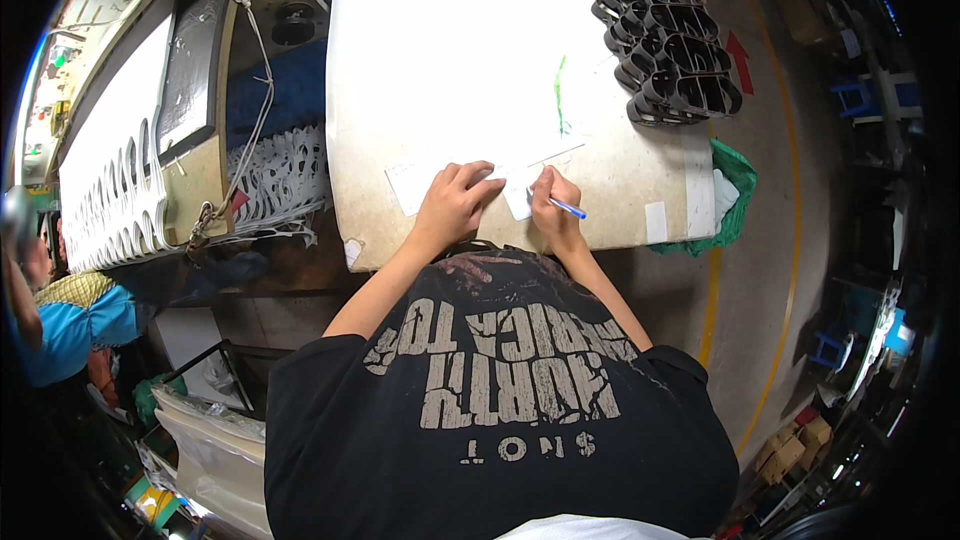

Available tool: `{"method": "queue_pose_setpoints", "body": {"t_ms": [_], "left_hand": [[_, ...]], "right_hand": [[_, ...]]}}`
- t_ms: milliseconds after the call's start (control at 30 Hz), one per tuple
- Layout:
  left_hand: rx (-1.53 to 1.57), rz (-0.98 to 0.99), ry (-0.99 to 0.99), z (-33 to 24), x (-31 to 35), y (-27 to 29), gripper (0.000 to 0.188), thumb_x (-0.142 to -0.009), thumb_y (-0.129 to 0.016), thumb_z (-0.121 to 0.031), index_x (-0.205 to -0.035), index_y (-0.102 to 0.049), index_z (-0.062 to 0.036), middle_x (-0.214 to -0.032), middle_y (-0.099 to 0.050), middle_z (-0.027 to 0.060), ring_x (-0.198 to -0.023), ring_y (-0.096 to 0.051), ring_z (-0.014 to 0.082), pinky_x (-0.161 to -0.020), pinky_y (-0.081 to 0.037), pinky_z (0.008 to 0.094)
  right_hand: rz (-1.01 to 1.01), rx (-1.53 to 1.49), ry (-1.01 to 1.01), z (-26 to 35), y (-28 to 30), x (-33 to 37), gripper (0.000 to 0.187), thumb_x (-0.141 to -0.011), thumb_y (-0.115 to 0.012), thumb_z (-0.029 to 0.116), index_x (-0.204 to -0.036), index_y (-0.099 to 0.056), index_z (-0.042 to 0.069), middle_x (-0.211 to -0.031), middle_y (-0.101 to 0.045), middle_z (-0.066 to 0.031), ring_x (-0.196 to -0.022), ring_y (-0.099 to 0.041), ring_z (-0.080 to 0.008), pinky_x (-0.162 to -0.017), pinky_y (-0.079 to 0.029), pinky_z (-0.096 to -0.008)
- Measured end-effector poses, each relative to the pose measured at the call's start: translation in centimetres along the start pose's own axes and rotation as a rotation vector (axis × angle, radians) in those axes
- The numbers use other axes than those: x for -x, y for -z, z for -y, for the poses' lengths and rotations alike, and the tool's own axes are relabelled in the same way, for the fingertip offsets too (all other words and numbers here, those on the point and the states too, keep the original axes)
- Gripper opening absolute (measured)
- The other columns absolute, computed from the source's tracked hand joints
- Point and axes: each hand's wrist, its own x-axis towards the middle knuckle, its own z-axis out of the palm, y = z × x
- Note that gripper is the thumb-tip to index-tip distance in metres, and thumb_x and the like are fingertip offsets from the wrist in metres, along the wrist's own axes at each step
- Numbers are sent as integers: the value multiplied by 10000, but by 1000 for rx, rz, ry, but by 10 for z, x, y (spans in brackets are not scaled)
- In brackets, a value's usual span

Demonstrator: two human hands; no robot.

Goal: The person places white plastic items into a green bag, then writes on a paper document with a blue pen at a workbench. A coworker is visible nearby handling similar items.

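Note:
My right hand [556,210] grips a blue-and-white pen [571,209] over a white slip of paper [518,202] near the table's front edge. To its left, my left hand [459,204] lies on the paper with bent fingers spread a little and nothing visibly held. Another white paper [404,187] sticks out on the left side of that hand. The pen's tip is hidden by my right fingers. Beyond the hands, a green streak [560,95] marks the white tabletop [430,60].
Black looped frames [675,55] stand stacked at the table's right edge. A green bag [738,190] hangs below that side. To the left, white cut-out sheets [120,190] hang by a machine with a cord [265,70]. Another person's blue sleeve [85,325] shows at far left.

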Motion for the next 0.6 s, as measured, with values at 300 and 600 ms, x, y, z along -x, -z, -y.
{"method": "queue_pose_setpoints", "body": {"t_ms": [300, 600], "left_hand": [[-24, 3, 1, 1, 1, -1, 232, -920, -750, -113, -1148, -773, -143, -1250, -681, 53, -1014, -637, 269, -885, -531, 408], [-6, -16, -4, 0, 1, -1, 221, -928, -746, -117, -1145, -773, -143, -1245, -682, 55, -1007, -634, 267, -880, -532, 409]], "right_hand": [[7, -34, -103, 5, -1, -4, 424, -1144, -465, 246, -836, -606, -8, -645, -604, -144, -574, -622, -282, -584, -493, -394], [70, -53, -27, 2, -1, 7, 390, -1130, -481, 214, -829, -611, 2, -643, -589, -163, -558, -614, -331, -572, -486, -416]]}}
